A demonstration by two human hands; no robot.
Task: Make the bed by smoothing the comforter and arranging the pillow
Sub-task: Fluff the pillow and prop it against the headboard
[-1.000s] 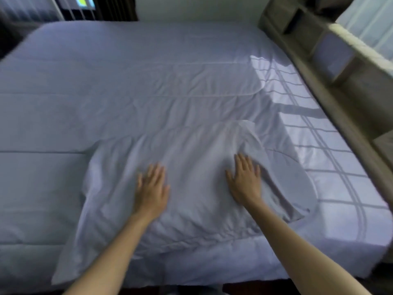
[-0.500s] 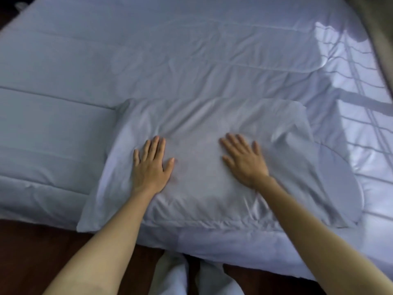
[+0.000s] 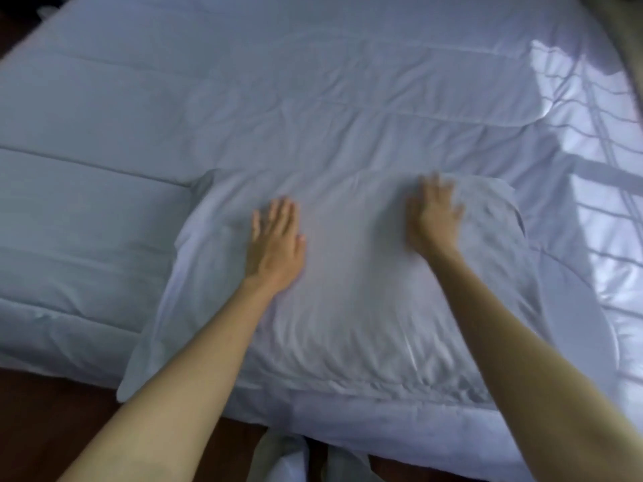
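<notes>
the pillow (image 3: 348, 290) lies flat on the comforter (image 3: 243, 99) at the bed's near edge, already placed. the left hand (image 3: 276, 243) presses on it, palm down, fingers together, gripping nothing; the right hand (image 3: 435, 217), right of it, is blurred but looks spread flat on the pillow. beyond the pillow the comforter lies mostly smooth with faint creases, so little seems left. sunlight stripes fall right of the pillow; dark floor (image 3: 52, 405) shows below it.
</notes>
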